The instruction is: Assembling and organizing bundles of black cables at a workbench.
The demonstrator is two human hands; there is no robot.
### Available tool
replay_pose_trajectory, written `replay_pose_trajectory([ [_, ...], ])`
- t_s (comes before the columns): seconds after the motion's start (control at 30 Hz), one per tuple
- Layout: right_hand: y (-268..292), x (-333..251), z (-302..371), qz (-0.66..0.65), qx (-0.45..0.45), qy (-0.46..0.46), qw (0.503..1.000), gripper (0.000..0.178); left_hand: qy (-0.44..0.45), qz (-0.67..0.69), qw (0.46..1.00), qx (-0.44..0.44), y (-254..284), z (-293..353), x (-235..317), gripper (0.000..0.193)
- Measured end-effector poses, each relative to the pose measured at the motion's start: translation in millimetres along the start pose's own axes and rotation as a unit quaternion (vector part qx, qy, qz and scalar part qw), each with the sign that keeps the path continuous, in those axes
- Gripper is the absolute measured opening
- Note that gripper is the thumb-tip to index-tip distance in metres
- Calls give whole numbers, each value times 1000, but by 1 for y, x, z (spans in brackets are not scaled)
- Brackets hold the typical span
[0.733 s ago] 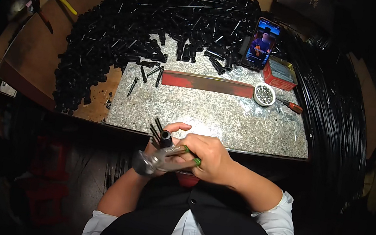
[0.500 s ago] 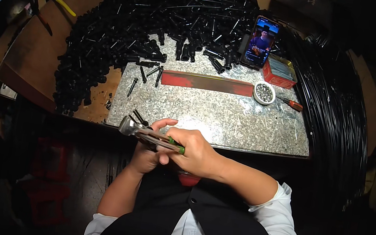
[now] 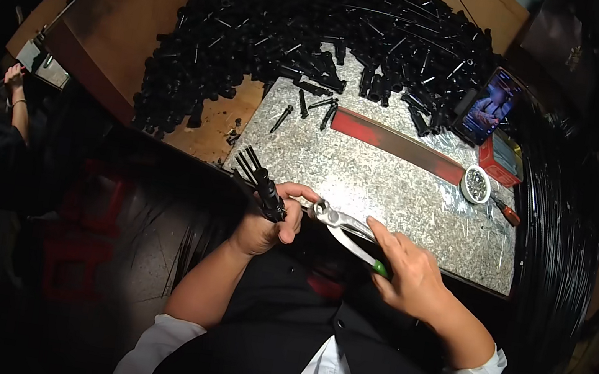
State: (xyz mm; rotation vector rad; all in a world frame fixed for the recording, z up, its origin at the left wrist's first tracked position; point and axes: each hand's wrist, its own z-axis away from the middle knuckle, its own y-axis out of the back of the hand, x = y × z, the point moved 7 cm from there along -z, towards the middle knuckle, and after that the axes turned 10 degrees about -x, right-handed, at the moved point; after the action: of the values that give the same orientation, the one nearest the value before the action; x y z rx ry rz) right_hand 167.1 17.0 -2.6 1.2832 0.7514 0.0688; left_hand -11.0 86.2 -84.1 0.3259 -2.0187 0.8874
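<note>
My left hand [image 3: 257, 234] grips a black tubular piece [image 3: 268, 191] with several thin dark prongs fanning out of its upper end. The forefinger reaches right, close to the jaws of end-cutting pincers [image 3: 348, 222]. Those pincers have bright metal jaws and a green grip, and their handles are spread. My right hand [image 3: 414, 278] holds them by the handles, just off the front edge of the speckled stone slab [image 3: 389, 208]. Whether the jaws hold anything cannot be made out.
Black tubular parts [image 3: 210, 58] lie heaped behind the slab. On it are a red-brown strip [image 3: 398, 145], a white cup of small metal bits [image 3: 476, 185], a screwdriver [image 3: 506, 212], a red box [image 3: 501, 162] and a propped phone [image 3: 491, 107]. Far left, another person's hand [image 3: 14, 77] shows.
The pincers have swung right, away from the black piece, and their handles have parted. My hands have moved apart. The view has turned, shifting the bench rightward.
</note>
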Motion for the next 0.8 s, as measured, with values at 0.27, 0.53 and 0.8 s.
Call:
replay_pose_trajectory([
  [0.27, 2, -17, 8, 112, 48, 27, 992, 75, 127, -142, 978, 87, -7, 2, -5, 86],
  [0.53, 1, -14, 13, 166, 97, 34, 981, 67, 112, -97, 986, 70, -20, -2, -5, 80],
  [0.8, 4, -12, 16, 199, 108, 21, 974, 65, 123, -96, 985, 71, -26, -6, -8, 80],
])
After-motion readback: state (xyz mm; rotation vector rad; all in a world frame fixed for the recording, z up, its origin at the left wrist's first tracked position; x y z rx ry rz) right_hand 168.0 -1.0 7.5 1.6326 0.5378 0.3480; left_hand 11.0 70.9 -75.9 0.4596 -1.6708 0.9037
